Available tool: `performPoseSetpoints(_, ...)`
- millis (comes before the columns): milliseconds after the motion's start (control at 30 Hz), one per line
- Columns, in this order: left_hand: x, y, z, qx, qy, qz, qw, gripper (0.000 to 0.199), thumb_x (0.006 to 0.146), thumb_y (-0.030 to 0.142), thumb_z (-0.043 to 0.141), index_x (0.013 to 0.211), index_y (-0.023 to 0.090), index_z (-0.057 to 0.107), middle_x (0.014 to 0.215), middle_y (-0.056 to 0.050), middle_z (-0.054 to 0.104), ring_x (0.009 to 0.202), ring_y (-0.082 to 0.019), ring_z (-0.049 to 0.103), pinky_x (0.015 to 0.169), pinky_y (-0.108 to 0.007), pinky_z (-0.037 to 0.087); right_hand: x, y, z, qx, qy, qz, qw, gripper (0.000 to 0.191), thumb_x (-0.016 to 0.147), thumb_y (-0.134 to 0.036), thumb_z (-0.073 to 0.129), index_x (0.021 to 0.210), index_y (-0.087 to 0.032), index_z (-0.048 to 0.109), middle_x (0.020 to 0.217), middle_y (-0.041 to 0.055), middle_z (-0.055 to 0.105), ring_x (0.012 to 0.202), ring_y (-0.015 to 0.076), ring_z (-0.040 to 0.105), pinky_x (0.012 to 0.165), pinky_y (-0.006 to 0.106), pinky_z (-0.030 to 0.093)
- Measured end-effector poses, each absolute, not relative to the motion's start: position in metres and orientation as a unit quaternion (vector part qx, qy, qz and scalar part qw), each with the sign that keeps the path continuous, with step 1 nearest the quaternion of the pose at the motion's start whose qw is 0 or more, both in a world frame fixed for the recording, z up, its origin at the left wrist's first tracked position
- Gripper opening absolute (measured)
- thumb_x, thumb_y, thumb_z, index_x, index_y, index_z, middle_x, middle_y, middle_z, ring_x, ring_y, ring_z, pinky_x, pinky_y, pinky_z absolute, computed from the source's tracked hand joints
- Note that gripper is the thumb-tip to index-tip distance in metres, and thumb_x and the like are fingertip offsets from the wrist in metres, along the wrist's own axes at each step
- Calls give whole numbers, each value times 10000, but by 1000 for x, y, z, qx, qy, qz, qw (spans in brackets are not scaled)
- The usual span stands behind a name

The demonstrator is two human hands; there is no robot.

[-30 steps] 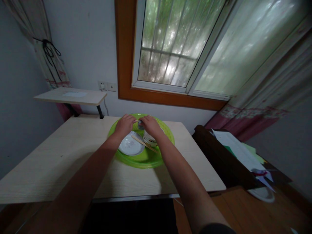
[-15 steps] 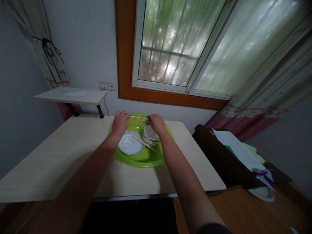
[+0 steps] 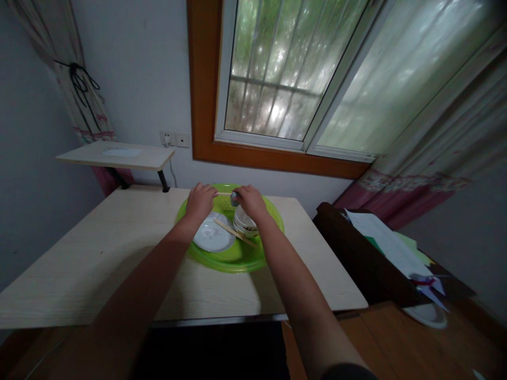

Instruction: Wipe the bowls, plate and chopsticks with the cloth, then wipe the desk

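Over the far side of a green plastic basin (image 3: 225, 265), my left hand (image 3: 201, 201) is closed on one end of a chopstick (image 3: 224, 194). My right hand (image 3: 250, 200) is closed around a small grey scrubber or cloth (image 3: 234, 199), pressed to the chopstick's other end. Inside the basin a white plate (image 3: 214, 235) lies on the left. Stacked white bowls (image 3: 244, 220) stand on the right, beneath my right hand and partly hidden by it. More chopsticks (image 3: 235, 233) rest slantwise between plate and bowls.
The basin stands on a pale wooden table (image 3: 119, 274). A small raised shelf (image 3: 114, 154) is at the back left. Right of the table, a dark brown piece of furniture (image 3: 348, 258) carries papers (image 3: 384, 243). A window (image 3: 277, 79) is behind.
My right hand and the grey scrubber have slid left along the chopstick. My left hand has shifted slightly right, so the two hands are closer together. The dishes have not moved.
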State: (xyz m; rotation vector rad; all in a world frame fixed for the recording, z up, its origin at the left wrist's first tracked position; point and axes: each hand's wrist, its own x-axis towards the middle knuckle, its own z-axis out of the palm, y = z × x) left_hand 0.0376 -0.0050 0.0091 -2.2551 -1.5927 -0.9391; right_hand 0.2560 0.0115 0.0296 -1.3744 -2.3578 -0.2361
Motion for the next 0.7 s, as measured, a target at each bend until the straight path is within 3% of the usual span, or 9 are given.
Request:
performPoseSetpoints(233,31,-1,6,-736,-585,-323,109,253,999,274,486,999,223,735,1042,-109,724,1037,-311,543,825,-422,406,281,16,29,-574,-785,-127,194,253,948,-288,649,1190,-235,702,1165,95,722,1104,295,568,915,398,411)
performPoseSetpoints(533,42,-10,8,-802,-520,-255,146,230,986,302,531,922,201,727,949,-128,733,1011,-296,611,921,-451,402,259,12,29,-465,-862,-111,169,251,1002,-266,573,1218,-218,691,1153,99,717,1110,258,576,935,367,407)
performPoseSetpoints(700,45,-8,5,-825,-499,-237,116,218,983,249,522,976,185,731,968,-118,729,962,-279,652,819,-386,455,250,7,30,-428,-879,-120,176,253,1023,-290,538,1205,-217,698,1108,90,720,1077,258,580,916,362,408)
